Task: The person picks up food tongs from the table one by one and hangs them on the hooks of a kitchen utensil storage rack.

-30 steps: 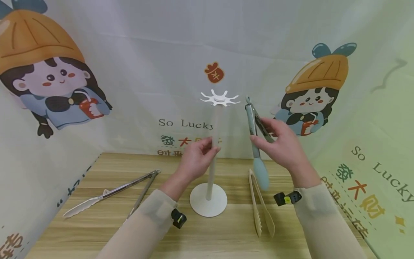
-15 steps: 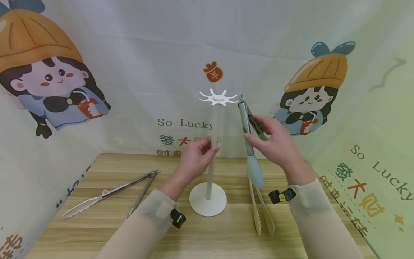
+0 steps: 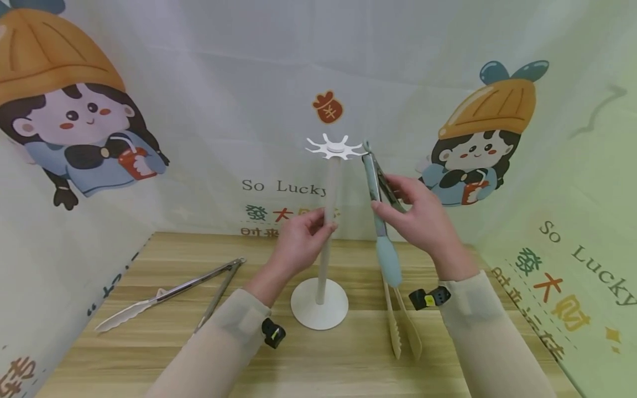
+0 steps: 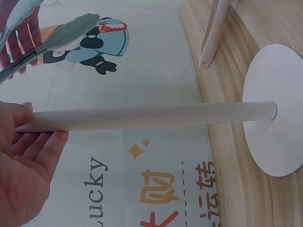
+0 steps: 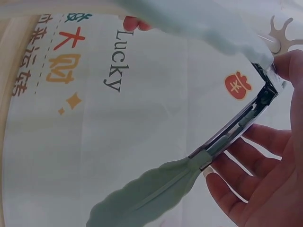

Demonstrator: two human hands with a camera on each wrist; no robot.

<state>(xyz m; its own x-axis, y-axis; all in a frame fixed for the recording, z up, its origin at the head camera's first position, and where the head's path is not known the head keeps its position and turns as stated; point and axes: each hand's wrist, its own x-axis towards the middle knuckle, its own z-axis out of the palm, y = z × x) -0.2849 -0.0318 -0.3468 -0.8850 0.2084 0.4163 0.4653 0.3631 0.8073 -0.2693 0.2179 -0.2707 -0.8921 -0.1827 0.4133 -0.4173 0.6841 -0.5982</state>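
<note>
My left hand (image 3: 302,240) pinches the pole of a white stand (image 3: 323,271) between thumb and fingers. The stand has a round base and a star-shaped hook top (image 3: 335,148). To the right, my right hand (image 3: 418,215) holds a pair of light blue and metal tongs (image 3: 389,262), tips down. Their hanging loop is right beside the end of one hook; whether it goes round the hook I cannot tell. In the right wrist view the tongs' arms (image 5: 147,194) are spread, with my thumb on one side and fingers on the other.
Beige tongs (image 3: 393,326) lie on the wooden table (image 3: 358,376) right of the base, partly behind the blue tips. Metal tongs (image 3: 194,282) lie spread at the left, partly covered by my left sleeve. Printed cloth (image 3: 209,110) surrounds the table at back and sides.
My right hand has moved left with the light blue tongs, bringing their loop from apart to the end of a hook. The left hand stays on the pole.
</note>
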